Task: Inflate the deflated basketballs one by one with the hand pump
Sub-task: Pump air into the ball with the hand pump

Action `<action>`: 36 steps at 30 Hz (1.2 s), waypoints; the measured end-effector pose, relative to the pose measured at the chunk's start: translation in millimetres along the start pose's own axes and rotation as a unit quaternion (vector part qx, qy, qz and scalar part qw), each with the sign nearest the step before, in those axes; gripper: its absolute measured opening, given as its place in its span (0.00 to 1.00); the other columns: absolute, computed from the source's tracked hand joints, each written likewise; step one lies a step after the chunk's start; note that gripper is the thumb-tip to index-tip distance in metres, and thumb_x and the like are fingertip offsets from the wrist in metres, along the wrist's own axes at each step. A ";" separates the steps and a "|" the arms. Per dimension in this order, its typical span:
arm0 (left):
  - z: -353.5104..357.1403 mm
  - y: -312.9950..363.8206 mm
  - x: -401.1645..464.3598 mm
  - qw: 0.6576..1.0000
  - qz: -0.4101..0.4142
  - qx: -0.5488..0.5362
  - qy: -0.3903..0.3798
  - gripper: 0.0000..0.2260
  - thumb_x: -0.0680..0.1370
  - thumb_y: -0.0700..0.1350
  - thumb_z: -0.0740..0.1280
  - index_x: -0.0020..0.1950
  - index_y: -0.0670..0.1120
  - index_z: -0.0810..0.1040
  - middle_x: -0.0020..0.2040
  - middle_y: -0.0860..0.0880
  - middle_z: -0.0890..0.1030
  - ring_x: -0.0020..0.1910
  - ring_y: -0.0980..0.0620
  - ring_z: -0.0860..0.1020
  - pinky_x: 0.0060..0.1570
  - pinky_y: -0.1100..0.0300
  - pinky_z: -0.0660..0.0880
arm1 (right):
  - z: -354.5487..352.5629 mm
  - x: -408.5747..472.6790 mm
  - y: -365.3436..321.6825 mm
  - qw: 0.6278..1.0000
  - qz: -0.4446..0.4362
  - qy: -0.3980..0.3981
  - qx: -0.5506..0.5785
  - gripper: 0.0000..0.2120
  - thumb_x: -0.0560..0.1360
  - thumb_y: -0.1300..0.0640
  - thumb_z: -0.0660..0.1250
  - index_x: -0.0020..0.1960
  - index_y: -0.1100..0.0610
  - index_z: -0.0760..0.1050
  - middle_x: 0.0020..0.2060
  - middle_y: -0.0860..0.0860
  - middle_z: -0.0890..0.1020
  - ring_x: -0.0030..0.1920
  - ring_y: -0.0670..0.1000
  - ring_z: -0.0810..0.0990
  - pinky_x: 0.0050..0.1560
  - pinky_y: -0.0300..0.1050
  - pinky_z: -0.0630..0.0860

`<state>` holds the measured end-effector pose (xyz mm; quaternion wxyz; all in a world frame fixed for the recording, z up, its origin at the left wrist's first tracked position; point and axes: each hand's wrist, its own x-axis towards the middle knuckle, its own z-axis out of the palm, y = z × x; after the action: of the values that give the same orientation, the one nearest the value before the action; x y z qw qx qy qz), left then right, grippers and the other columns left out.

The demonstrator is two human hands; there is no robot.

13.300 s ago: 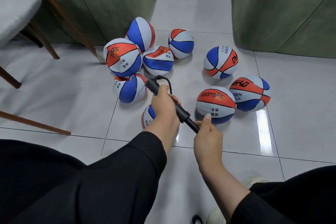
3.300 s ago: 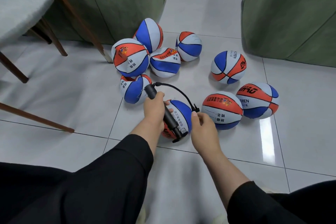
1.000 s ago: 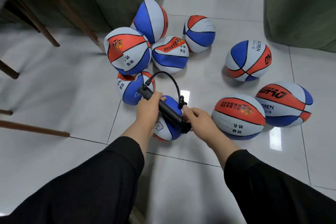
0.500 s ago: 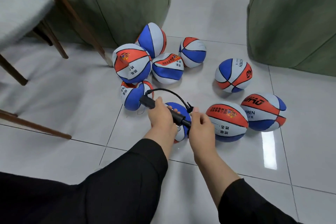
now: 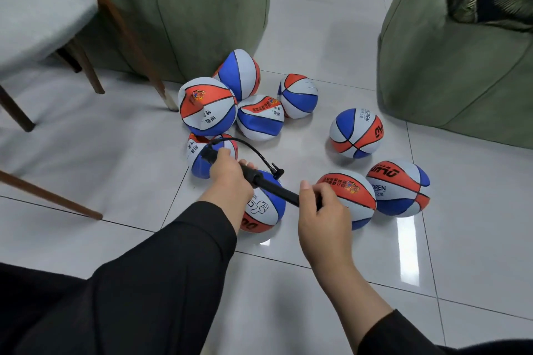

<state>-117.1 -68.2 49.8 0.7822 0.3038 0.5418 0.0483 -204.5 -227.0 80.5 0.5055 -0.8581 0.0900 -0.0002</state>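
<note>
On the tiled floor (image 5: 302, 23) directly below your hands lies the basketball (image 5: 264, 206) being inflated, just left of a fuller orange-panelled ball (image 5: 350, 196). Your left hand (image 5: 230, 179) is wrapped closed around the barrel of the hand pump (image 5: 259, 179); your right hand (image 5: 320, 210) is curled shut on the handle, with the piston rod (image 5: 284, 193) drawn out between them. The black hose (image 5: 251, 148) arcs from the far end of the barrel to its needle fitting (image 5: 277, 171) at the top of the ball.

To perform the stroke well, hold the barrel steady and drive the handle in line with the rod. Avoid side load, which would likely tug the hose and work the needle loose.

Limits of view: the needle's seating in the valve cannot be confirmed. The handle is hidden inside your fist. Your left forearm covers the ball's near-left side. Five softer balls (image 5: 259, 118) cluster beyond, against a green sofa (image 5: 202, 23).
</note>
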 end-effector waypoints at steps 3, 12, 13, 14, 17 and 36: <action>4.9 -12.9 -17.4 1.000 -0.023 0.003 -0.004 0.09 0.82 0.49 0.65 0.48 0.44 0.74 0.33 0.48 0.74 0.26 0.51 0.72 0.29 0.61 0.77 | 6.3 0.1 -1.3 1.000 -0.002 0.021 0.005 0.17 0.83 0.45 0.58 0.40 0.52 0.69 0.27 0.47 0.74 0.33 0.44 0.72 0.34 0.48 0.67; 22.4 -55.2 -46.7 0.998 -0.019 0.027 -0.045 0.05 0.76 0.43 0.63 0.48 0.41 0.71 0.35 0.45 0.73 0.25 0.48 0.71 0.29 0.58 0.75 | 19.8 10.3 -3.9 0.999 0.035 0.032 -0.001 0.16 0.84 0.47 0.55 0.45 0.55 0.72 0.33 0.48 0.78 0.37 0.50 0.76 0.35 0.48 0.69; 22.2 -53.0 -44.5 0.999 -0.014 0.025 -0.042 0.05 0.76 0.42 0.63 0.49 0.41 0.72 0.35 0.45 0.73 0.25 0.48 0.71 0.28 0.58 0.75 | 20.8 11.9 -4.7 0.999 0.038 0.021 -0.007 0.15 0.84 0.47 0.55 0.45 0.54 0.72 0.34 0.49 0.79 0.38 0.52 0.76 0.37 0.50 0.70; 21.9 -49.7 -41.5 0.999 -0.011 0.028 -0.041 0.05 0.76 0.42 0.64 0.50 0.41 0.73 0.35 0.45 0.73 0.25 0.49 0.71 0.28 0.59 0.75 | 22.0 12.6 -5.7 0.999 0.041 0.006 -0.014 0.15 0.84 0.46 0.55 0.45 0.54 0.73 0.35 0.49 0.79 0.40 0.53 0.77 0.39 0.51 0.71; 21.0 -37.3 -33.0 0.997 -0.015 0.047 -0.054 0.04 0.78 0.41 0.65 0.50 0.42 0.74 0.36 0.46 0.74 0.27 0.50 0.72 0.28 0.62 0.75 | 22.1 11.2 -9.7 0.999 0.044 -0.020 -0.026 0.14 0.83 0.45 0.57 0.47 0.52 0.75 0.36 0.48 0.81 0.42 0.53 0.78 0.43 0.52 0.75; 27.9 -55.9 -37.8 0.998 -0.038 0.039 -0.020 0.08 0.77 0.45 0.65 0.40 0.44 0.72 0.32 0.47 0.74 0.29 0.46 0.74 0.33 0.57 0.77 | 12.9 16.1 -2.1 0.996 0.073 0.049 0.014 0.15 0.84 0.51 0.56 0.60 0.53 0.79 0.36 0.39 0.76 0.42 0.51 0.74 0.45 0.46 0.67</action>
<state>-122.3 -140.6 57.7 0.7816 0.3143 0.5388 -0.0089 -187.1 -217.3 74.6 0.5107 -0.8413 0.1770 -0.0067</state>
